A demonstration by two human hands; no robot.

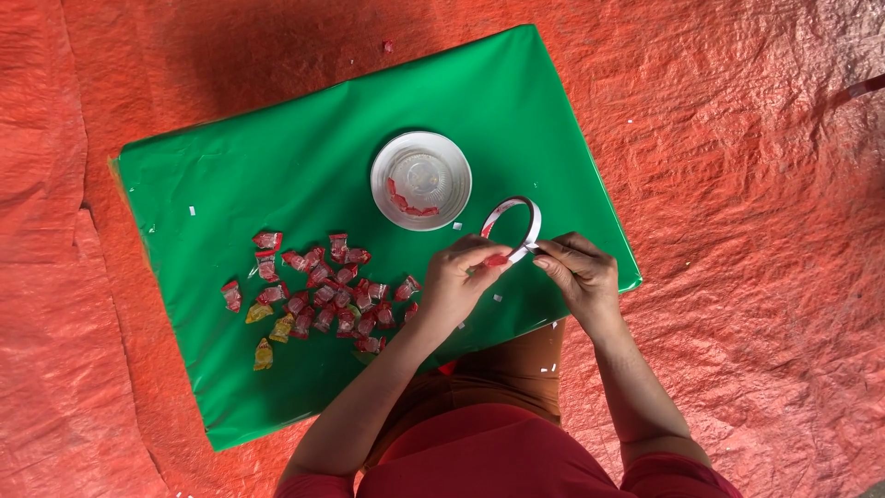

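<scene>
We are pinching a curled red-and-white strip (513,224) between the fingers of our left hand (458,279) and right hand (576,273) near the counter's (277,166) right edge, one strip already lying in the white bowl (420,179), many wrapped candies (318,293) remaining.

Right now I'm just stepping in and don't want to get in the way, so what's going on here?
A person is bent over a green board laid on a red sheet. Both hands hold a red and white strip curled into a loop: the left hand pinches one end and the right hand the other. Just beyond the loop stands a white bowl with a red scrap inside. A pile of wrapped sweets, mostly red and a few yellow, lies to the left of the hands.
</scene>
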